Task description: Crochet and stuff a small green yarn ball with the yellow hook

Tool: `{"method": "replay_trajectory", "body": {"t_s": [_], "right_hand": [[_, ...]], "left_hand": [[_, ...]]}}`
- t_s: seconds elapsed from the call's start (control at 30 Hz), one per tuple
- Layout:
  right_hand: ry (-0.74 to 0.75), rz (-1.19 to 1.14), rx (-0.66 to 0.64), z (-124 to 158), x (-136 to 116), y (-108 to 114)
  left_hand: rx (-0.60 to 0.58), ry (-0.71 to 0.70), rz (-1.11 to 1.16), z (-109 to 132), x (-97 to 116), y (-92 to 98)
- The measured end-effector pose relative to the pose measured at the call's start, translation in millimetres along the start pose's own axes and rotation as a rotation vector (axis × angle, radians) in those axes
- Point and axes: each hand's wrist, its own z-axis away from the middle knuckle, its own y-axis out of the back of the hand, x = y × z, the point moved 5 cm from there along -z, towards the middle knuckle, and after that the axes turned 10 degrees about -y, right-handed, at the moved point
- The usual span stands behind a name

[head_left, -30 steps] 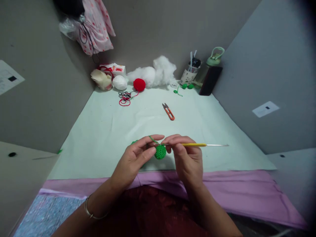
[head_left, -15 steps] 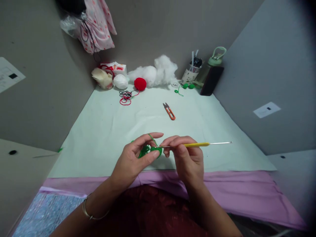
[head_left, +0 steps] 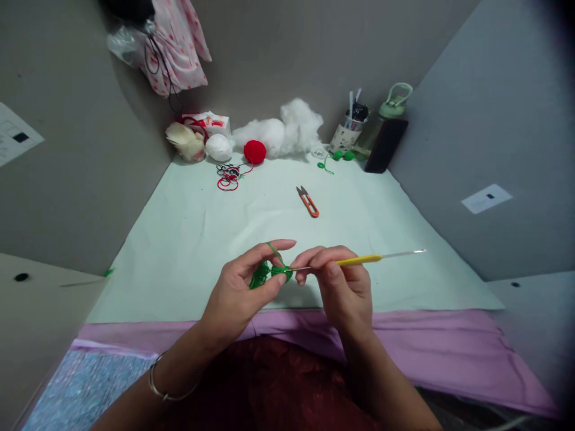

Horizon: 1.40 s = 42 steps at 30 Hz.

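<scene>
My left hand (head_left: 240, 287) pinches a small green crocheted piece (head_left: 269, 274) between thumb and fingers, with green yarn looped over the raised index finger. My right hand (head_left: 341, 284) grips a crochet hook (head_left: 363, 259) with a yellow handle; its metal tail points right and its working end meets the green piece. Both hands hover just above the near edge of the pale green table cover (head_left: 188, 239).
Orange thread snips (head_left: 308, 201) lie mid-table. Along the back wall sit a red yarn ball (head_left: 254, 151), white stuffing (head_left: 287, 131), a white ball (head_left: 218, 147), tangled red thread (head_left: 228, 178), a cup of tools (head_left: 348, 131) and a green-lidded bottle (head_left: 386, 120). Grey partition walls enclose the table.
The green piece has turned in my left fingers from a rounded ball face to a flatter, edge-on view. The hook's tail has tilted slightly upward.
</scene>
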Motion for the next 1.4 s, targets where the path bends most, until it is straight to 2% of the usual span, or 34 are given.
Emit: {"method": "replay_trajectory", "body": {"t_s": [0.17, 0.3, 0.4, 0.5, 0.63, 0.73, 0.83, 0.9, 0.97, 1.03, 1.1, 1.17, 1.23, 1.33, 1.4], "right_hand": [[0.117, 0.278, -0.021, 4.6, -12.4, -0.5], [0.246, 0.543, -0.085, 9.9, -20.9, -7.5], [0.321, 0.634, -0.092, 13.8, -21.8, -12.0], [0.266, 0.46, -0.018, 12.4, -15.7, -9.2], [0.065, 0.117, 0.096, 5.1, 1.4, -2.5], [0.002, 0.068, 0.117, 1.7, 7.1, -2.7], [0.019, 0.078, 0.127, 1.9, 5.4, -3.5], [0.082, 0.168, 0.138, 4.5, 1.4, -4.0], [0.199, 0.411, 0.136, 9.3, -3.7, -6.6], [0.363, 0.699, 0.13, 15.7, -8.0, -11.1], [0.472, 0.846, 0.132, 20.2, -9.8, -13.4], [0.449, 0.767, 0.15, 19.4, -10.9, -10.5], [0.331, 0.554, 0.188, 14.6, -11.2, -4.8], [0.172, 0.222, 0.237, 7.7, -9.1, 0.8], [0.093, 0.118, 0.204, 4.0, -5.1, -0.4]], "left_hand": [[0.046, -0.066, -0.07, -1.4, 6.6, 0.3], [0.093, -0.144, -0.19, -1.7, 10.0, 1.5], [0.128, -0.153, -0.187, -0.5, 8.0, 3.3], [0.12, -0.067, -0.01, 0.5, -0.2, 2.5], [0.087, 0.018, 0.178, 0.2, -7.8, -1.5], [0.093, 0.014, 0.185, -1.7, -8.4, -2.2], [0.102, -0.007, 0.194, -3.3, -7.2, -3.2], [0.119, -0.01, 0.197, -3.1, -7.0, -4.4], [0.125, 0.009, 0.233, -2.1, -7.8, -7.3], [0.107, 0.069, 0.342, -0.8, -10.6, -12.0], [0.071, 0.174, 0.495, 0.3, -14.5, -16.6], [0.046, 0.263, 0.607, 0.6, -17.0, -17.7], [0.039, 0.288, 0.634, -0.7, -16.5, -14.7], [0.059, 0.234, 0.588, -3.2, -12.6, -9.3], [0.071, 0.181, 0.536, -3.5, -10.0, -8.3]]}}
